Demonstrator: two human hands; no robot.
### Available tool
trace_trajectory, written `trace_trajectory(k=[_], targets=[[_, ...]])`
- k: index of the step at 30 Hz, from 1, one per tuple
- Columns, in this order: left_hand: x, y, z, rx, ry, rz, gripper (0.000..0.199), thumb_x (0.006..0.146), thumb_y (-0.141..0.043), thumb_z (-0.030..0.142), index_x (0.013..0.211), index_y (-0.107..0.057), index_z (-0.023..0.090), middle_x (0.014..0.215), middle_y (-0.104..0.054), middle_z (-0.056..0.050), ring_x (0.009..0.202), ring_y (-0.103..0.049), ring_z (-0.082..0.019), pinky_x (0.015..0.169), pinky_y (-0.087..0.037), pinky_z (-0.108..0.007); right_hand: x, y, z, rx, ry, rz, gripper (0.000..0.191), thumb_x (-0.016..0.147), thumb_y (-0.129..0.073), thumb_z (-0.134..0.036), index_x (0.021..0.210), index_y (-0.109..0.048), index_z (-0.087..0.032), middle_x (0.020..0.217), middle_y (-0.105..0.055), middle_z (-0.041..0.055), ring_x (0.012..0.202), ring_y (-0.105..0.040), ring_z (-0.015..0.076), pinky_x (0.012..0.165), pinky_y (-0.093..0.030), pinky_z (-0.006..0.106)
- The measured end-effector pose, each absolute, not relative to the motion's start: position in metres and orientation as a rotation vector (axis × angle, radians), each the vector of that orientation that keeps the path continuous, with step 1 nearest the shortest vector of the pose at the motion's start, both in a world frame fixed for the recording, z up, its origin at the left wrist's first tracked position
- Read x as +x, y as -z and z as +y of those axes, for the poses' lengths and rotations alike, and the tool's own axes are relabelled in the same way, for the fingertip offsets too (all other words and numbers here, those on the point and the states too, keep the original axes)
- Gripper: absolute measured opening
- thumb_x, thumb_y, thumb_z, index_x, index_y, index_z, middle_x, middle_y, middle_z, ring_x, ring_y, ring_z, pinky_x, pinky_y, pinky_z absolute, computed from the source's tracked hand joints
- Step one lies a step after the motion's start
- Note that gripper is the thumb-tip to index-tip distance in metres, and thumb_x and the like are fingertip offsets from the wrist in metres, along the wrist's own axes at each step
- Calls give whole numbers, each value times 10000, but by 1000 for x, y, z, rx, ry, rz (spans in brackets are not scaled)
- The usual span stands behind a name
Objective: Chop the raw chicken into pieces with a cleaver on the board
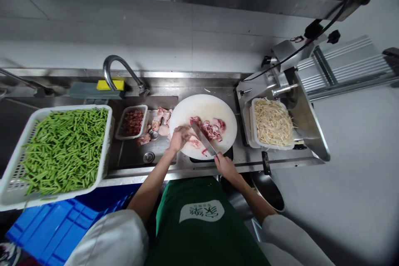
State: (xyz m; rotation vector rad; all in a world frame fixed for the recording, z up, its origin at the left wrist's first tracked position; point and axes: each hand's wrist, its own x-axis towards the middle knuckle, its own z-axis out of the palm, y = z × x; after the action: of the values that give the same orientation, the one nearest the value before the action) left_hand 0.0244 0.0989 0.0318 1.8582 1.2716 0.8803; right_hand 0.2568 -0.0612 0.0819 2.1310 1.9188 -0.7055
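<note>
My right hand [225, 166] is wrapped round the handle of a kitchen knife [204, 139], whose blade slants up and left over a round white cutting board [204, 106]. At the board's left edge, my left hand [178, 139] is closed on a pale piece of raw meat [188, 134], partly hidden by the fingers. Cut red and white meat pieces [212, 129] lie in a heap on the board, just right of the blade. Small scraps rest near the board's front edge.
Larger raw meat pieces [160, 120] lie in the sink [165, 153], beside a small basket [122, 136] of chopped meat. A big white basket [106, 149] of cut green beans stands left, bean sprouts [273, 122] right. A curved faucet [120, 60] and a slicing machine [311, 124] stand nearby.
</note>
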Motion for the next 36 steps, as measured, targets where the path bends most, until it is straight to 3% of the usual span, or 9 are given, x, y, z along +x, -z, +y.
trace_trajectory(k=[5, 12, 16, 22, 30, 36], targets=[[-16, -21, 38, 1730, -1233, 1637, 184, 910, -584, 351, 930, -668, 188, 923, -670, -77, 882, -610, -215, 804, -498, -348, 257, -97, -52, 2011, 649, 2054, 351, 1063, -309, -365, 1204, -556, -158, 941, -756, 136, 859, -731, 268, 723, -438, 291], [-76, 0, -47, 1600, -1365, 1992, 145, 905, -581, 319, 871, -632, 188, 864, -634, -57, 807, -585, -201, 822, -481, -359, 248, -126, -18, 1978, 611, 2273, 429, 1062, -288, -401, 1210, -593, -137, 1009, -747, 166, 917, -716, 262, 799, -460, 293], [-93, 2, -74, 1528, -1351, 2150, 129, 895, -594, 314, 873, -629, 191, 862, -638, -53, 817, -586, -210, 839, -479, -372, 230, -113, -14, 2079, 641, 2240, 454, 1059, -293, -394, 1296, -572, -126, 1077, -732, 184, 989, -707, 265, 854, -473, 295], [-76, -4, -47, 1656, -1290, 1973, 117, 903, -587, 300, 866, -637, 201, 869, -639, -62, 861, -596, -228, 878, -480, -399, 213, -77, -10, 1915, 696, 2054, 393, 1058, -319, -388, 1246, -571, -152, 1005, -741, 153, 947, -717, 253, 831, -494, 319], [31, 1, 15, 1838, -1043, 1364, 204, 943, -513, 295, 992, -695, 217, 1086, -689, -112, 1093, -609, -260, 1011, -472, -434, 224, -92, -9, 1856, 707, 2155, 402, 1056, -309, -409, 1267, -553, -170, 1025, -747, 139, 931, -718, 253, 811, -475, 308], [15, 6, -8, 1628, -1211, 1681, 192, 931, -530, 341, 904, -667, 209, 940, -680, -91, 937, -629, -235, 921, -499, -393, 237, -106, -13, 1947, 665, 2169, 427, 1061, -279, -417, 1261, -558, -163, 977, -756, 133, 887, -718, 245, 802, -456, 294]])
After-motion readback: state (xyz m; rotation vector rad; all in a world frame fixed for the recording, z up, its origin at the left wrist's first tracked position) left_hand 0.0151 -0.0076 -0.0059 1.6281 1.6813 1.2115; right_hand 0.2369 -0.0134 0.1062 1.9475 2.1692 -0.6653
